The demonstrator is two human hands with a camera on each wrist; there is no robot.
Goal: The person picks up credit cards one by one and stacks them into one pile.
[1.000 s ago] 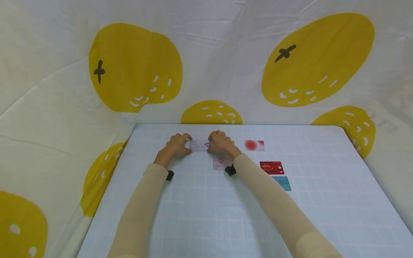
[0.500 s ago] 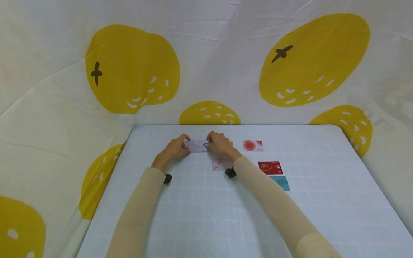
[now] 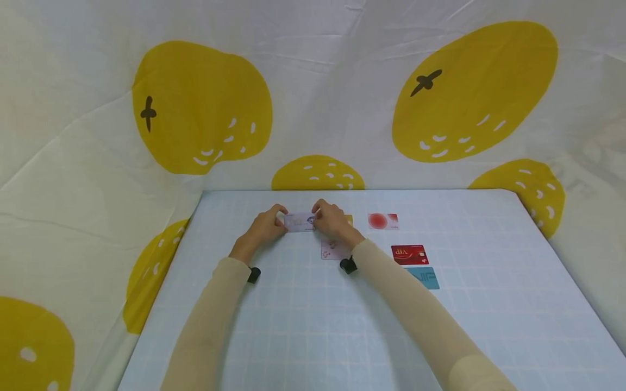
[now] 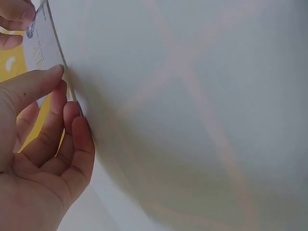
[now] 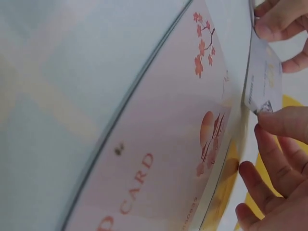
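A pale lilac plastic card (image 3: 299, 222) lies between both hands at the far part of the table. My left hand (image 3: 264, 226) pinches its left end, thumb at the near edge and fingers at the far one. At the other end, my right hand (image 3: 331, 218) pinches it in the same way, beside a small dark emblem. The left wrist view shows the left thumb (image 4: 41, 84) on the card's edge. In the right wrist view, the right thumb and index finger meet the card (image 5: 262, 77) at its corner. A yellow card (image 3: 349, 219) is mostly hidden behind the right hand.
A pink blossom card (image 3: 334, 250) lies just under the right wrist. To the right are a white card with a red disc (image 3: 383, 221), a red VIP card (image 3: 409, 254) and a teal card (image 3: 426, 277), partly covered by the right sleeve. A fruit-patterned cloth (image 3: 337, 108) hangs behind the table.
The head view has shifted slightly. Both hands keep their hold on the lilac card, which has barely moved.
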